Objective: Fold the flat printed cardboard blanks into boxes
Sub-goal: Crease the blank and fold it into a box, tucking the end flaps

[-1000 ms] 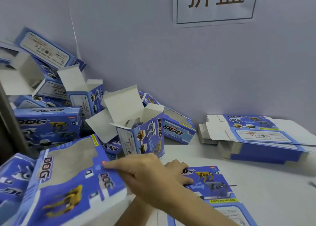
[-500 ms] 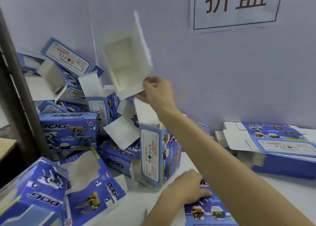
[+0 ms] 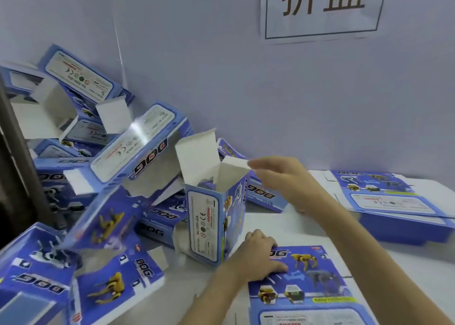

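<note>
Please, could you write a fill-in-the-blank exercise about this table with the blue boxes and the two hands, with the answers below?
1. The left hand rests on an unfolded blank that lies ____ on the table.
2. The upright box beside that hand has its top flaps ____.
3. The right hand, fingers straight, holds ____.
4. The stack of blanks lies on the ____ side of the table.
Missing words: flat, open, nothing, right.
</note>
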